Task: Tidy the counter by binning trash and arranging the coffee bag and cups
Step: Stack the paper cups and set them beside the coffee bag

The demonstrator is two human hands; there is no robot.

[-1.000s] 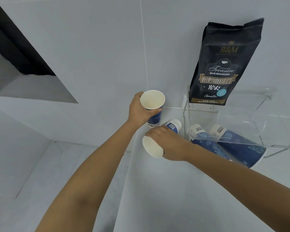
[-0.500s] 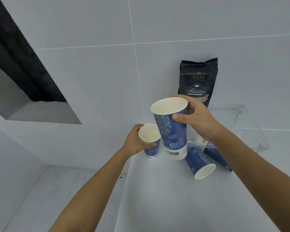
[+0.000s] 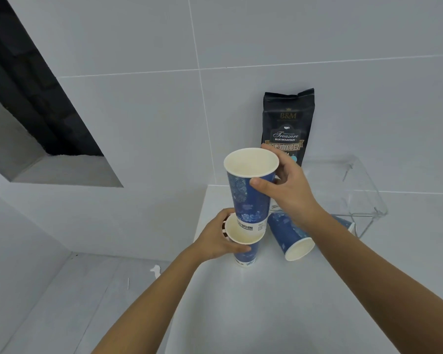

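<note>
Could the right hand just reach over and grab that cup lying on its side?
Probably not yet. The right hand is already wrapped around the tall cup it is lowering into the left hand's cup. The fallen cup lies just beneath its wrist, unobstructed, so it looks easy to reach once freed.

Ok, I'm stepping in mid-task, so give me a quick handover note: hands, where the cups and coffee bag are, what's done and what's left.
Left hand: gripping the upright cup on the counter.
Right hand: holding the raised cup, its base at the lower cup's rim, not yet nested.
Coffee bag: upright against the wall.
Two more cups lie on their sides: one beside the clear acrylic box, another mostly hidden by the right arm.
Left: nest the held cup, then stack the lying cups. No trash or bin in view.
</note>
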